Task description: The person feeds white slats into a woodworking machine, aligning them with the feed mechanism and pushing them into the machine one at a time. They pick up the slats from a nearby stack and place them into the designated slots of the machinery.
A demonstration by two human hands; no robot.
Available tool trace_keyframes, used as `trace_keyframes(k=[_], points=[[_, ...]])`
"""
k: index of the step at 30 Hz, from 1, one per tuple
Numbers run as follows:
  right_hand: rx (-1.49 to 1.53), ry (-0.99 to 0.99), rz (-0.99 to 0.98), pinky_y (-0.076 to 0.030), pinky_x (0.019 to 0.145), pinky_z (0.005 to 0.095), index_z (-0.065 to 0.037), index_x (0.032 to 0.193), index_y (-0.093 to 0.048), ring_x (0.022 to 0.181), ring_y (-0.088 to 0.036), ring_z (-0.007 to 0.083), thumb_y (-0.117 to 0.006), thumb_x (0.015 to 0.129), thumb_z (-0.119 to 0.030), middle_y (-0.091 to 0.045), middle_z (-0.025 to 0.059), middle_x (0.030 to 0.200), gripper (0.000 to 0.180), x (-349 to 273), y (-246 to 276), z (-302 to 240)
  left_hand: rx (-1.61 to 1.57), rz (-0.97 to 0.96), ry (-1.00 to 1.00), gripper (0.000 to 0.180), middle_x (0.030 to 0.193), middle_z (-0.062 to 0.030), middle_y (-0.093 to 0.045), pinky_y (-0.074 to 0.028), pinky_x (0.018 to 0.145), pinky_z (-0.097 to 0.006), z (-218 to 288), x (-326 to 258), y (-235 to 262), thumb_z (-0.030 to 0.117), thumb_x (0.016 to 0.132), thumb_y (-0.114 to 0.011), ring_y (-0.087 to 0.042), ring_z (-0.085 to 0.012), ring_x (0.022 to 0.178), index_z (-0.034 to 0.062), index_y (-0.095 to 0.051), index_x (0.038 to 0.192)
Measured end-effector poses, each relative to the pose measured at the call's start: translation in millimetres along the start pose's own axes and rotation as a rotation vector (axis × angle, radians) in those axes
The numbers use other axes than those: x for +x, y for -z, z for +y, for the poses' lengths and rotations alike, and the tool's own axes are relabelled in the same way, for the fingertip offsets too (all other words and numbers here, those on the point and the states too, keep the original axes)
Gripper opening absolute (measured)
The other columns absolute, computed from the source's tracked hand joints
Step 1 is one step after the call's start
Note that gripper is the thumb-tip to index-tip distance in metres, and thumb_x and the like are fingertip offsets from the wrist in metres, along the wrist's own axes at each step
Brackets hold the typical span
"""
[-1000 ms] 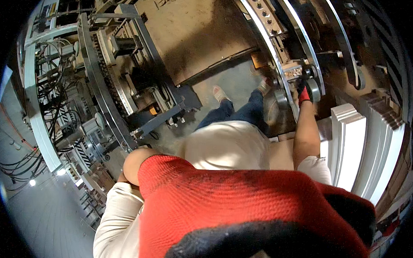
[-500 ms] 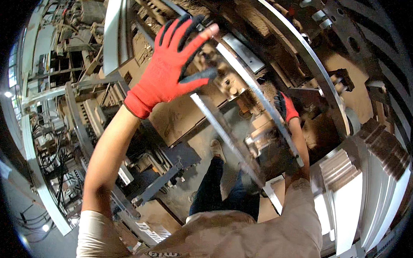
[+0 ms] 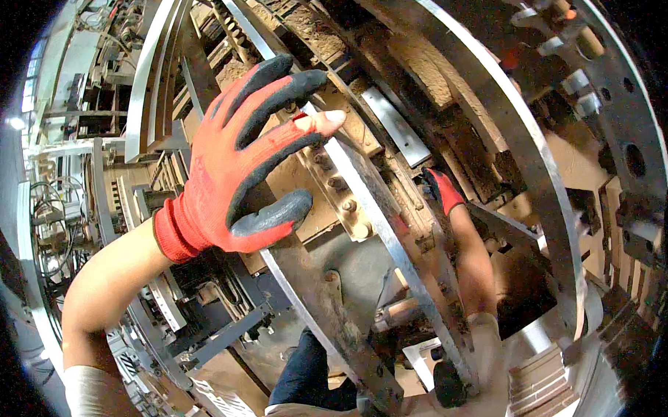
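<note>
My left hand (image 3: 240,157), in a red glove with dark grey fingertips and one bare fingertip showing through a torn finger, is raised with fingers spread in front of a long metal bar (image 3: 378,217) of the machine frame; the fingers are close to the bar but grip nothing. My right hand (image 3: 441,189), in the same kind of glove, reaches deeper into the machine beside the bolted steel plate (image 3: 335,180); its fingers are hidden behind the bar, so its hold cannot be made out.
Curved steel rails (image 3: 541,164) arch over the right side. Brown, dusty machine parts fill the top. Metal racks and cabling (image 3: 54,221) stand at the left. My legs in dark trousers (image 3: 306,369) and stacked white panels (image 3: 541,377) show below.
My left hand rose from close before the camera up to the metal bar and now spreads beside it. My view tilted upward into the machine. The right hand stayed on the machine.
</note>
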State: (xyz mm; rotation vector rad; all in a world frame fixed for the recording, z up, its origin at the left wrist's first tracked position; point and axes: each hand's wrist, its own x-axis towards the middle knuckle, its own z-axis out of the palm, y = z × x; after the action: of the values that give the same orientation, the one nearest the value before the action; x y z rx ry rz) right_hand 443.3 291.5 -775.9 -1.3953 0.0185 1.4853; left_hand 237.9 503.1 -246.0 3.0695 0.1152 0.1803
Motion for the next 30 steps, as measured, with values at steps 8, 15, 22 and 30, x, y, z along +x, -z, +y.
trace_keyframes(k=[8,15,22,30], points=[[-0.084,0.033,0.048,-0.044,0.091,0.0341,-0.004,0.134,-0.05,0.107,-0.056,0.0184,-0.069,0.084,-0.05,-0.059,0.0058,0.123,0.071,85,6,16,0.065,-0.055,-0.057,0.067,0.142,-0.0212,-0.048,-0.028,0.111,-0.055,-7,4,-1,0.056,0.085,-0.047,-0.038,-0.0467,0.135,0.0082,-0.059,0.131],[-0.237,0.064,0.112,-0.046,0.067,0.0327,-0.007,0.101,-0.069,0.07,-0.055,0.0123,-0.068,0.086,-0.049,-0.061,-0.0004,0.081,0.044,103,-15,22,0.033,-0.09,-0.009,0.071,0.143,-0.0219,-0.046,-0.027,0.11,-0.056,-7,-7,0,0.061,0.085,-0.047,-0.037,-0.0467,0.135,0.0091,-0.058,0.133],[-0.048,0.044,0.114,-0.05,0.071,0.0334,0.002,0.109,-0.066,0.071,-0.06,0.0142,-0.075,0.084,-0.039,-0.063,0.0003,0.087,0.048,81,-38,-11,0.005,-0.101,0.013,0.069,0.143,-0.022,-0.045,-0.023,0.111,-0.059,-4,-6,-1,0.058,0.085,-0.049,-0.033,-0.0479,0.137,0.0093,-0.055,0.134],[-1.497,0.705,0.213,-0.047,0.08,0.0433,-0.01,0.109,-0.062,0.097,-0.061,0.0304,-0.062,0.086,-0.035,-0.063,0.0105,0.102,0.033,-12,-65,-61,-0.026,-0.052,0.084,0.067,0.139,-0.0179,-0.051,-0.036,0.104,-0.054,6,2,2,0.034,0.066,-0.062,-0.044,-0.0467,0.128,0.0146,-0.062,0.13]])
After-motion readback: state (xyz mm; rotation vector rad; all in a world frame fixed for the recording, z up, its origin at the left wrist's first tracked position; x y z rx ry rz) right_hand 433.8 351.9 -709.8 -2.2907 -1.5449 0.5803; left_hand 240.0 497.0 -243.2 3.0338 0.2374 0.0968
